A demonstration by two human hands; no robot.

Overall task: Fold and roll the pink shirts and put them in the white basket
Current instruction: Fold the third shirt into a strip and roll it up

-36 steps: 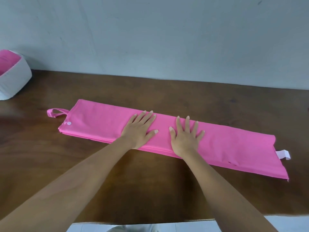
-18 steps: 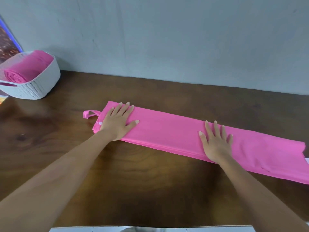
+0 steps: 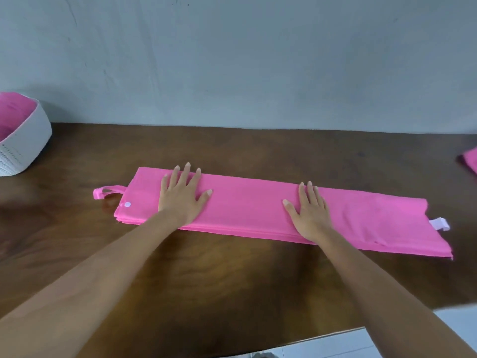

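Dark brown wooden table (image 3: 232, 280), plain grey-blue wall (image 3: 258, 60) behind it, pale floor (image 3: 335, 344) at the near edge

- One view only, from a camera worn on the person's head, so no second view shares any part of the scene
- It looks forward and down over the near edge of the dark wooden worktop (image 3: 232, 275) toward the grey wall (image 3: 245, 60) behind it
- Both forearms run in from the bottom corners; the left hand (image 3: 182, 196) and right hand (image 3: 311, 211) sit near mid-frame, close to the lens
- The wide angle takes in the long folded pink shirt (image 3: 258, 210) whole
- The white basket (image 3: 24, 146) is cut by the left edge, a pink cloth (image 3: 471, 162) by the right
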